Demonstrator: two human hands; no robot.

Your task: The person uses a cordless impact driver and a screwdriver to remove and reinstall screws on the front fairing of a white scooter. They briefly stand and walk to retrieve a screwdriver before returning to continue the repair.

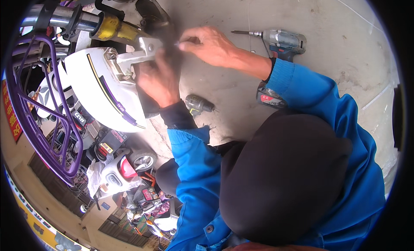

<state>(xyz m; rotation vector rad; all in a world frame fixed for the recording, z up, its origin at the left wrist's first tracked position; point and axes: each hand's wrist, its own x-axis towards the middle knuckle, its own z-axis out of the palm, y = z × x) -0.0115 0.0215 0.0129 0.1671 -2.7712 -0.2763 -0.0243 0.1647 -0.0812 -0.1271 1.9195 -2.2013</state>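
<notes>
My left hand (pixel 158 82) is at the metal bracket (pixel 148 47) at the lower end of a yellow-and-chrome fork leg (pixel 110 29). Its fingers are smeared by motion, so whether they grip anything does not show. Just to the right, my right hand (pixel 211 45) is raised with thumb and forefinger pinched together. Anything between those fingertips is too small and blurred to name. Beside my left hand a white fender (pixel 101 85) with a dark stripe curves down from the bracket. A dark part (pixel 151 16) lies behind the fork end, partly blurred.
On the grey floor (pixel 336 39) lie a cordless driver (pixel 282 39) with a long bit, its battery below my right sleeve, and a smaller drill (pixel 198 103). Purple metal bars (pixel 60 117) rise at the left. Parked scooters (pixel 118 175) stand beyond. A large dark rounded shape (pixel 284 177) covers the lower middle.
</notes>
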